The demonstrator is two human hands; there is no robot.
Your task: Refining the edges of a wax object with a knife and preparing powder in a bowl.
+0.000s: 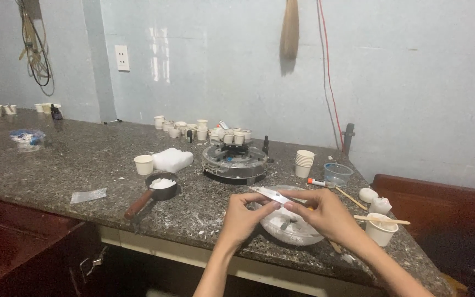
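Granite countertop [83,159]: we pinch a thin clear plastic strip [273,194] between both hands, left hand [244,216] and right hand [325,214], fingers closed on it above the white bowl [292,228]. Next likely needs steady, even tension.

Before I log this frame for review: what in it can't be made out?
Head view only:
- Contents of the clear bowl: hidden behind the left hand and right hand.
- The thin flat strip both hands hold: its material is too small to tell.
- Small white cups by the wall: too far to see inside.
- Blue-white bundle at the far left: blurred.
- Round dark device: details unclear.
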